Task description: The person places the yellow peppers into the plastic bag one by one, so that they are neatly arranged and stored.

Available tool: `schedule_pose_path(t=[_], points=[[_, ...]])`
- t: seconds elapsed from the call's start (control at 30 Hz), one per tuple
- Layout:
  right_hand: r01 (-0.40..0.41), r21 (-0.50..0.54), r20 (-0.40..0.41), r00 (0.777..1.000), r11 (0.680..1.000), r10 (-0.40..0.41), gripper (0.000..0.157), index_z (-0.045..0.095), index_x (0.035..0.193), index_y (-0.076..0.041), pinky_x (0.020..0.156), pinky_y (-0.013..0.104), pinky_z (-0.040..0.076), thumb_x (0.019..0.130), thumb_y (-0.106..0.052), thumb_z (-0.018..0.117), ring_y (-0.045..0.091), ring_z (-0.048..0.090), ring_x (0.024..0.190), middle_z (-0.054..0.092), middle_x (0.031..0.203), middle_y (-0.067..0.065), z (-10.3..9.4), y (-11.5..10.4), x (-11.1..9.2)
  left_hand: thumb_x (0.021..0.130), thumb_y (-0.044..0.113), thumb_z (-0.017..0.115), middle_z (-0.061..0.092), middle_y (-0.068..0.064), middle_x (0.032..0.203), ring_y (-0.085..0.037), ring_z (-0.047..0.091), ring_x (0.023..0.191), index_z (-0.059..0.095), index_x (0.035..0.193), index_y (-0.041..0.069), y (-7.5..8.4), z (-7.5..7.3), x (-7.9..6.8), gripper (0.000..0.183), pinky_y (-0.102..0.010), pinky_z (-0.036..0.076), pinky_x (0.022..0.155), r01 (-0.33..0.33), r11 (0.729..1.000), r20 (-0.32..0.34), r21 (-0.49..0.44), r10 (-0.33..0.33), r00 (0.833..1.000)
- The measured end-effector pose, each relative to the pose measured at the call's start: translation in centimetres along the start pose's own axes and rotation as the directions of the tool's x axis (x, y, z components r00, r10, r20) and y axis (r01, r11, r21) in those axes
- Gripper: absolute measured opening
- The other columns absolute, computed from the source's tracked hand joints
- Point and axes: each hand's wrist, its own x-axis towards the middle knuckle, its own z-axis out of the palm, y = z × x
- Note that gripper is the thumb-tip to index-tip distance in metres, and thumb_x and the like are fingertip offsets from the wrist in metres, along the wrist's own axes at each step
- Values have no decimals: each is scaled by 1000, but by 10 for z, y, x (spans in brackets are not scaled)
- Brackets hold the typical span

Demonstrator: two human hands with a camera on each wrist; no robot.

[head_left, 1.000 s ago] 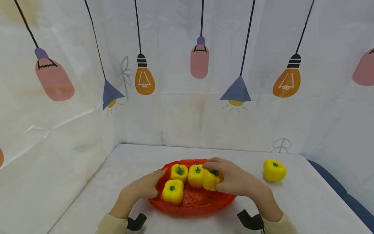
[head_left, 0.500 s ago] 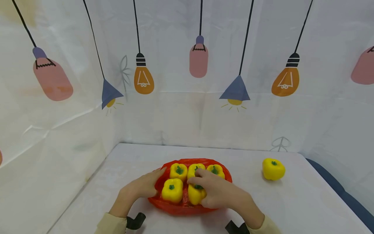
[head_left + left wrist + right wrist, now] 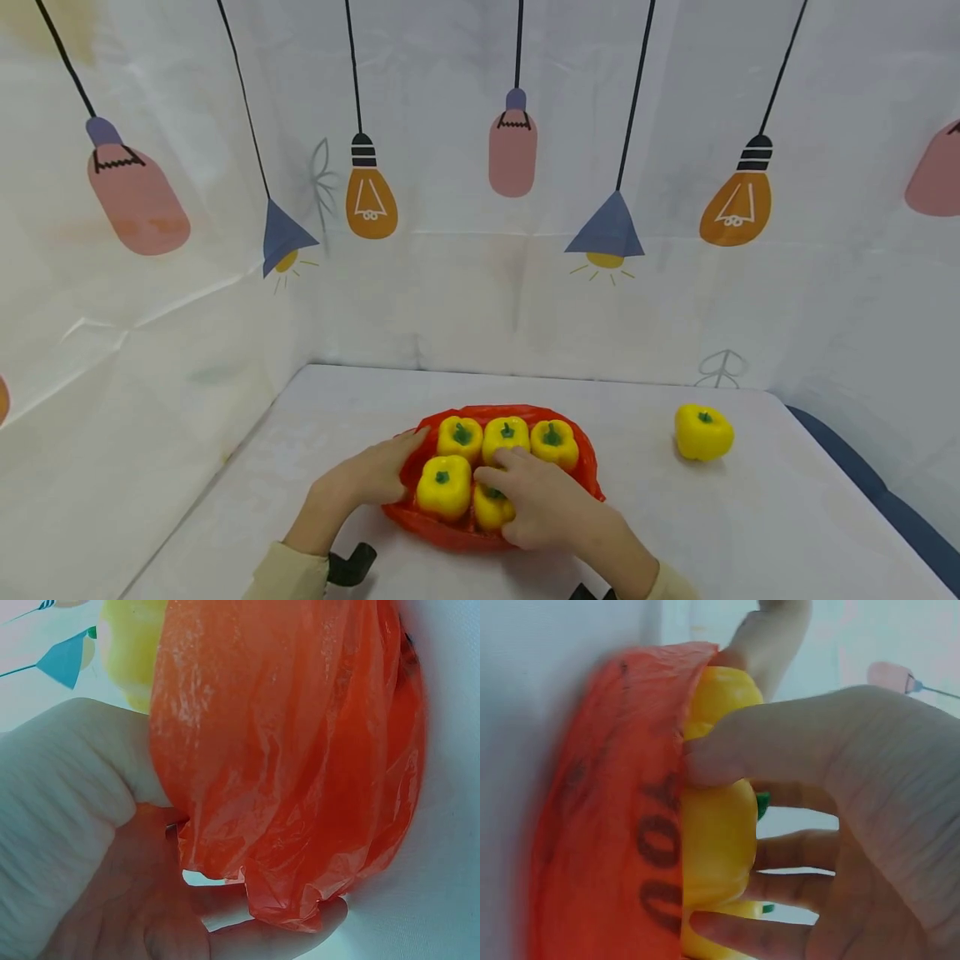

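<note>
A round, shallow container wrapped in red plastic bag film (image 3: pixel 457 540) stands on the table with several yellow bell peppers with green stems in it. My right hand (image 3: pixel 543 500) holds one yellow bell pepper (image 3: pixel 491 512) at the container's front, right of another pepper (image 3: pixel 444 490); in the right wrist view the thumb (image 3: pixel 712 761) lies at the red rim against the yellow skin. Three peppers, including this one (image 3: pixel 554 444), line the back. At the left side my left hand (image 3: pixel 375 471) grips the container's rim, its fingers (image 3: pixel 277 937) by the crumpled red film (image 3: pixel 285 825).
One more yellow bell pepper (image 3: pixel 703 433) sits on the white table (image 3: pixel 750 517) to the right. A white sheet (image 3: pixel 450 308) printed with hanging lamps closes off the back and left. Something dark blue (image 3: pixel 840 450) shows past the table's right edge.
My right hand set a pepper down in the back right of the container, then moved left and forward to a pepper at the front. The left hand stayed at the rim.
</note>
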Motion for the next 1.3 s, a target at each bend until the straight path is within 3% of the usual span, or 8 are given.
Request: schedule_pose_path(t=[0.3,0.63,0.87,1.13,1.3], points=[[-30,-68,10,999,997,31,51,58,130,-34,98,37,55,82,-33,75,10,52,109,55,120,-11,0,-4,-1,73,1,68,43,-12,156,-32,43,141,39,153,12,3,-1,-2,86,-58,34,117,-2,1000,0,8,2,1000],[-50,-57,-7,999,997,50,47,60,128,-34,99,43,55,83,-40,74,14,55,116,59,124,-11,-12,1,-6,73,1,69,43,-10,156,-31,44,140,39,153,14,4,-2,-2,87,-58,35,116,11,1000,4,9,-11,1000],[-67,5,-31,997,998,67,51,61,134,-28,105,48,51,85,-36,74,22,54,128,59,137,-3,-25,8,-14,74,2,69,42,-11,157,-32,44,139,39,154,14,3,-1,-2,86,-60,35,116,21,1000,4,9,-21,1000],[-93,48,-91,991,995,97,51,63,132,-21,102,47,52,85,-34,75,19,56,120,60,133,-1,-37,26,-20,74,2,68,41,-11,157,-32,44,140,39,154,14,3,0,-2,85,-60,34,116,19,1000,1,4,-19,1000],[-162,110,-104,979,981,173,52,62,133,-21,105,50,50,84,-32,77,21,54,123,58,136,0,-45,36,-25,74,2,68,41,-11,157,-32,45,139,39,153,15,2,0,-2,86,-60,34,116,19,1000,1,0,-19,1000]])
